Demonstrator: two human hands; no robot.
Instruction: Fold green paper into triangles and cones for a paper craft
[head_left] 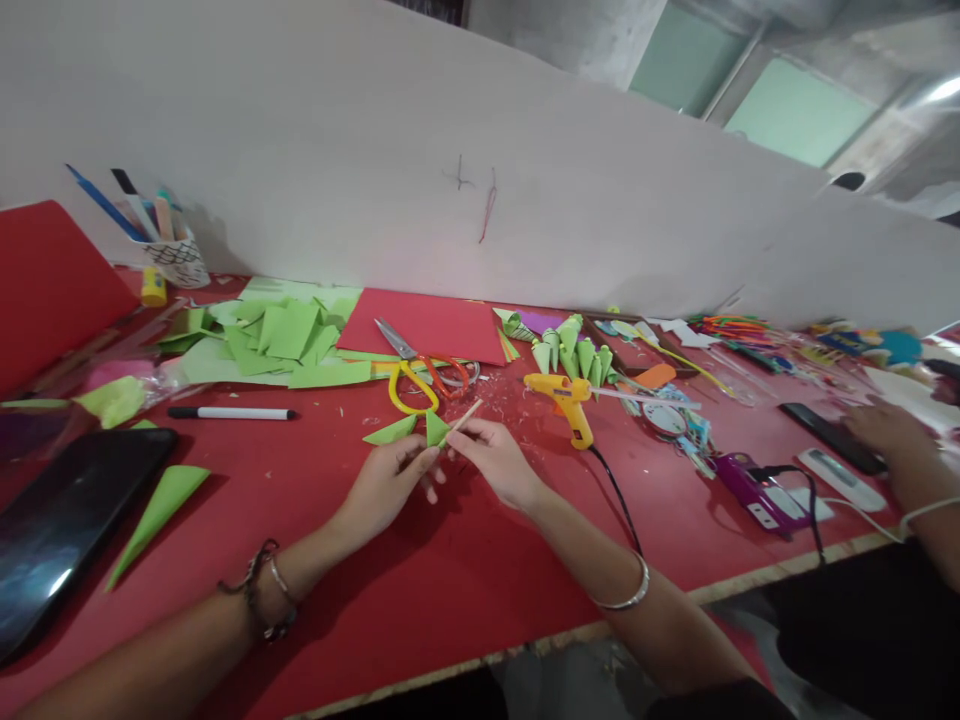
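Observation:
My left hand (382, 487) is closed, thumb and finger pinching a small green paper piece (436, 429). A thin wooden stick (469, 412) is pinched in my right hand (499, 467), slanting up against the green paper. Just beyond my left fingers is another pointed green paper piece (390, 431); whether it is held or lies on the table I cannot tell. Behind my hands lie scissors with yellow handles (409, 390) and a red-handled pair (450, 382). To the right rests a yellow glue gun (571, 408) with a glue stick in its back.
Cut green paper (289, 330) is heaped at the back left, near a marker (232, 413), a green paper cone (159, 515) and a black phone (71, 530). Small green cones (574, 350) cluster behind the glue gun. At right are a purple power strip (761, 492) and another person's hand (889, 430).

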